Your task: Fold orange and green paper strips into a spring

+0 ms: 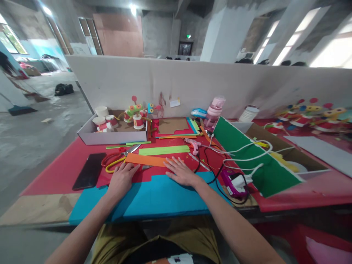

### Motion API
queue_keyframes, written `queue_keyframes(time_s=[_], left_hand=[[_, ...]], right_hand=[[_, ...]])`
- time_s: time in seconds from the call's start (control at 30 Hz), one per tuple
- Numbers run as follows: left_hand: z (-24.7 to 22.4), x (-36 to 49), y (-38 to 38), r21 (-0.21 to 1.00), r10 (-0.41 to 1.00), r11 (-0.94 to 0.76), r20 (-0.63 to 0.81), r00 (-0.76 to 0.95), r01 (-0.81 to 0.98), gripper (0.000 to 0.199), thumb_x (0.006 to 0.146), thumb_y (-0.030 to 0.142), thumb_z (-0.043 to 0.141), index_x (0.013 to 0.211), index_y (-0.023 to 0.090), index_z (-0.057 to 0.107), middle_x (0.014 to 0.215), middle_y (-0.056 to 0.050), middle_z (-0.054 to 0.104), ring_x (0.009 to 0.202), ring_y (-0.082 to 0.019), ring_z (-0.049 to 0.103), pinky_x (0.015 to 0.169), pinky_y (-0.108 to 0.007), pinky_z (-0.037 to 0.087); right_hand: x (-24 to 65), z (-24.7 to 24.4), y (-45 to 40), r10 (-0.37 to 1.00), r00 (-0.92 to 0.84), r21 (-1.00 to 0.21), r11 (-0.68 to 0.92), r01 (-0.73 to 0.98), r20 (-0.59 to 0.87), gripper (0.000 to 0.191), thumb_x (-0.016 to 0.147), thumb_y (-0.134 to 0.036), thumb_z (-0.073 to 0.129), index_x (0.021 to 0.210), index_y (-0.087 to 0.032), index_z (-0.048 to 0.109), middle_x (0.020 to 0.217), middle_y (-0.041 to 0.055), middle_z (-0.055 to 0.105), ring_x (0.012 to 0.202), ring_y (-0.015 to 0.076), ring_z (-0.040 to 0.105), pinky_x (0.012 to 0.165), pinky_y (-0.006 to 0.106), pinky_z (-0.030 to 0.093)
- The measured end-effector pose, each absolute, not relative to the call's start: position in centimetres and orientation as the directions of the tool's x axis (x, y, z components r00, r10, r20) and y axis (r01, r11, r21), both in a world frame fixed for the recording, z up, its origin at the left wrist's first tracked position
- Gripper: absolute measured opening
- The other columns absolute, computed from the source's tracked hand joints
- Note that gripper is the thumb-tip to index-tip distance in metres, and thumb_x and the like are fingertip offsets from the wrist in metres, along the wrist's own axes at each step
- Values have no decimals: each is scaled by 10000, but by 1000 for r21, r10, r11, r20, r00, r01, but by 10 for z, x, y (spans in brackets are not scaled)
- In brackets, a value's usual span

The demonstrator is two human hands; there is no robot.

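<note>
An orange paper strip (145,160) lies across the table in front of me. My right hand (180,171) rests on the strip's right end, palm down with fingers stretched out. My left hand (122,179) lies at its lower left edge, fingers apart, close to the yellow handle of a pair of scissors (117,160). Beneath both hands is blue paper (165,194). Just beyond the orange strip lie light green strips (165,150). A pink glue gun (194,145) sits past my right hand.
A black phone (89,171) lies on the left. Behind it, a white box (112,138) holds paper cups and small figures. To the right are a purple power strip (233,183) with cables and a green-sided box (253,157). A pink bottle (214,112) stands by the partition (178,80).
</note>
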State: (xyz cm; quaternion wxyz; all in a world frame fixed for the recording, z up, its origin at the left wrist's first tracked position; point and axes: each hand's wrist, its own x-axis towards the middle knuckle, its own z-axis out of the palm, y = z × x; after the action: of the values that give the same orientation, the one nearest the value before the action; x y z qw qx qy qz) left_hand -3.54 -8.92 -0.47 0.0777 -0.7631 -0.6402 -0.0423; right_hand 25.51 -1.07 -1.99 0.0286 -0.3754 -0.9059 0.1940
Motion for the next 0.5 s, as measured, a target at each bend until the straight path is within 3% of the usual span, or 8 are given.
queue_keyframes(time_s=[0.23, 0.5], left_hand=[[-4, -26, -88, -33, 971, -175, 158, 178, 984, 549, 855, 64, 435, 1345, 270, 576, 1167, -128, 608, 1112, -303, 505, 910, -424, 399], [-7, -17, -85, -48, 960, -214, 173, 219, 976, 565, 845, 52, 420, 1346, 263, 575, 1212, -124, 606, 1159, -303, 498, 971, -445, 379]], right_hand=[[256, -21, -11, 698, -711, -367, 642, 673, -81, 770, 929, -704, 138, 1554, -257, 117, 1623, 10, 119, 1505, 271, 24, 1215, 506, 17], [255, -17, -14, 702, -709, -368, 641, 673, -74, 818, 916, -722, 120, 1553, -209, 155, 1619, 21, 138, 1505, 273, 27, 1216, 494, 2]])
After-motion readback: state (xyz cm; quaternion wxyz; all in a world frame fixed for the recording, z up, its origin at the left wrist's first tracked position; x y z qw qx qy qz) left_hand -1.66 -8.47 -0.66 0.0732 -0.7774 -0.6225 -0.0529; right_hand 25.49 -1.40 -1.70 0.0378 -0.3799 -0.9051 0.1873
